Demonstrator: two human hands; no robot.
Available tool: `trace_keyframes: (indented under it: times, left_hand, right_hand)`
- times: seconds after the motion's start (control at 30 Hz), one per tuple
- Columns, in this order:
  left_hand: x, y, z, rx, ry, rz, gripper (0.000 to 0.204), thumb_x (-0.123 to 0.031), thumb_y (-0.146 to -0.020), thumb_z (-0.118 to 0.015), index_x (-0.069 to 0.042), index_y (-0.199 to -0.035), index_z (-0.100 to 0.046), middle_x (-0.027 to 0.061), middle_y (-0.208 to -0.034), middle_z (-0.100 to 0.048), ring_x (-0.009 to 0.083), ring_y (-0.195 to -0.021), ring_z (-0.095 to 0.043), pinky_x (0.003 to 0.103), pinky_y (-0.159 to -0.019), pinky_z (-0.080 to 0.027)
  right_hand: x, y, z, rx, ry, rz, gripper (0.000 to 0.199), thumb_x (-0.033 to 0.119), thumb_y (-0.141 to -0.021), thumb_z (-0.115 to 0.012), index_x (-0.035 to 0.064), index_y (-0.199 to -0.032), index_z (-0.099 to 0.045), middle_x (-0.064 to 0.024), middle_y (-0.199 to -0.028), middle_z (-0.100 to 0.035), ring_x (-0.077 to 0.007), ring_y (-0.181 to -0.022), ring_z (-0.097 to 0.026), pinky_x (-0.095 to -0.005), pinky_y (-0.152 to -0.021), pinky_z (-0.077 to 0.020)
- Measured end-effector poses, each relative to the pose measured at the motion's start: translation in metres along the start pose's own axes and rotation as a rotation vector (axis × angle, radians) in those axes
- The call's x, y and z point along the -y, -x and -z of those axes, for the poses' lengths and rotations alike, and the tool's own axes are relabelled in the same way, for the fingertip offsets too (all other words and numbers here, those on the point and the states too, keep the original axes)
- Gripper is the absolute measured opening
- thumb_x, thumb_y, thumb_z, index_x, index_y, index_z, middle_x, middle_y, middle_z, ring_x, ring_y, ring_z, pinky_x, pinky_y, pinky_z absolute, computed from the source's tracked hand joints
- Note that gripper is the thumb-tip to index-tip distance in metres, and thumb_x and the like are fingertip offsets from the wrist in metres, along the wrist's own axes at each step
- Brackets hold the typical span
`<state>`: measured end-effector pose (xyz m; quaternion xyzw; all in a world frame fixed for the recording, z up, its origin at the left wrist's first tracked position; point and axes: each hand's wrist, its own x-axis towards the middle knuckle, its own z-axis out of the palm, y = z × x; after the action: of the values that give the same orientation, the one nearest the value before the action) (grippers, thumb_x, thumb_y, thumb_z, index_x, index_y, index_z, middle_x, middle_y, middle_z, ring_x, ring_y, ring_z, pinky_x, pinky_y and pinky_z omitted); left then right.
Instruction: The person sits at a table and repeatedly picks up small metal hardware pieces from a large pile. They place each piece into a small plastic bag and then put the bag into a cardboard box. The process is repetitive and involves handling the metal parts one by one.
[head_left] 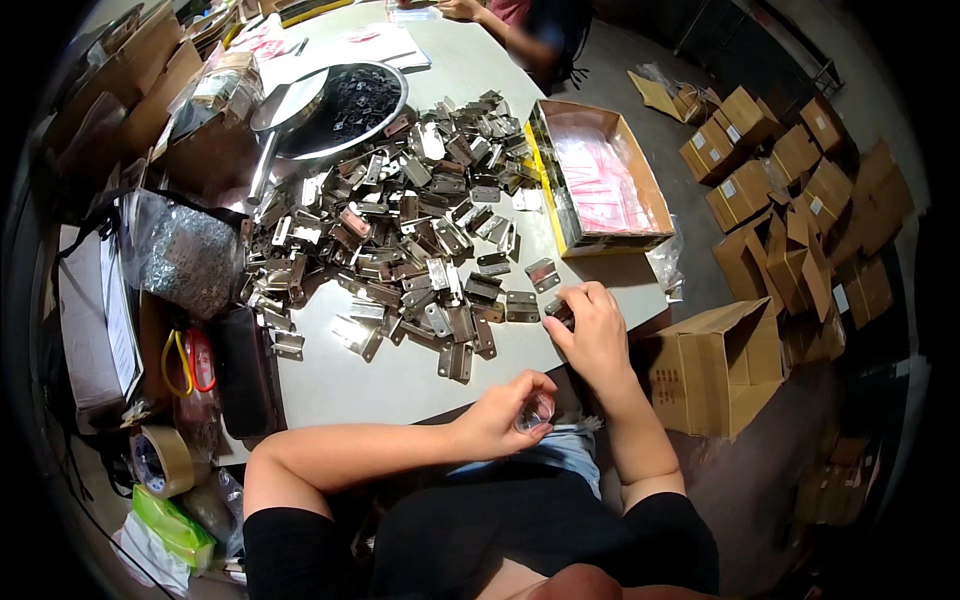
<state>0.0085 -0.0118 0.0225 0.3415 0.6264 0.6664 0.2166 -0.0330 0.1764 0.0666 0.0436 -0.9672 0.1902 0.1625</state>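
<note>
My left hand (505, 415) is near the table's front edge, its fingers curled round a clear plastic bag (536, 412). What is inside the bag, if anything, cannot be made out. Close to the table's right edge, my right hand (594, 330) pinches a small metal bracket (561, 313), mostly covered by the fingers. Just left of that hand lies another bracket (522, 306) with screw holes, and a further bracket (542, 274) rests behind it. A wide heap of shiny metal brackets (400, 230) spreads over the white table (320, 390).
An open carton (650, 238) with pink-printed bags stands at the right edge. Behind the heap, a metal bowl (400, 100) of dark parts has a scoop (265, 165) against it. Cardboard boxes (700, 385) crowd the floor at right. Another person's arm (510, 35) shows at the far end.
</note>
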Motion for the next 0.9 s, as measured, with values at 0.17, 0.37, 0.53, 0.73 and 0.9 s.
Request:
trace_keyframes:
  times: [0.17, 0.37, 0.53, 0.73, 0.9]
  left_hand:
    - [-0.002, 0.000, 0.005, 0.032, 0.027, 0.046, 0.045, -0.008, -0.084, -0.073, -0.002, -0.119, -0.046, 0.0052, -0.090, -0.059, 0.0130, -0.083, -0.059, 0.027, -0.078, -0.050]
    - [0.002, -0.001, 0.005, 0.039, 0.099, 0.112, 0.044, -0.007, -0.085, -0.072, -0.002, -0.120, -0.046, 0.0026, -0.089, -0.057, 0.0101, -0.084, -0.056, 0.025, -0.080, -0.047]
    - [0.006, -0.003, 0.004, 0.013, 0.251, 0.147, 0.043, -0.005, -0.086, -0.071, -0.003, -0.121, -0.046, 0.0008, -0.090, -0.054, 0.0081, -0.083, -0.053, 0.024, -0.081, -0.046]
    - [0.008, -0.003, 0.005, 0.013, 0.277, 0.171, 0.046, -0.006, -0.087, -0.072, -0.002, -0.124, -0.046, 0.0006, -0.093, -0.055, 0.0079, -0.087, -0.054, 0.025, -0.083, -0.046]
    - [0.011, -0.002, 0.005, 0.046, 0.209, 0.210, 0.049, -0.009, -0.088, -0.072, 0.000, -0.128, -0.044, 0.0029, -0.097, -0.058, 0.0099, -0.092, -0.056, 0.026, -0.085, -0.046]
  right_hand:
    - [-0.019, 0.000, 0.006, 0.098, -0.403, -0.064, 0.035, 0.008, -0.073, -0.074, 0.0032, -0.107, -0.064, -0.0085, -0.099, -0.061, -0.0235, -0.091, -0.060, -0.0333, -0.080, -0.0490]
    - [-0.059, 0.005, 0.024, 0.170, -1.626, -0.570, 0.039, 0.009, -0.089, -0.059, -0.0001, -0.126, -0.053, -0.0099, -0.107, -0.065, -0.0158, -0.093, -0.065, -0.0273, -0.079, -0.0548]
    - [-0.061, 0.012, 0.016, 0.369, -1.856, -0.640, 0.027, 0.007, -0.090, -0.058, -0.0006, -0.116, -0.059, -0.0132, -0.104, -0.067, -0.0186, -0.089, -0.066, -0.0281, -0.070, -0.0557]
    - [-0.023, 0.023, 0.000, 0.241, -1.242, -0.474, 0.018, -0.006, -0.083, -0.067, 0.0012, -0.099, -0.063, -0.0013, -0.091, -0.064, -0.0064, -0.083, -0.060, -0.0212, -0.073, -0.0489]
    - [0.006, 0.023, 0.004, 0.367, -1.090, -0.491, 0.014, 0.001, -0.079, -0.075, 0.0016, -0.085, -0.062, 0.0004, -0.082, -0.063, -0.0045, -0.074, -0.058, -0.0201, -0.068, -0.0475]
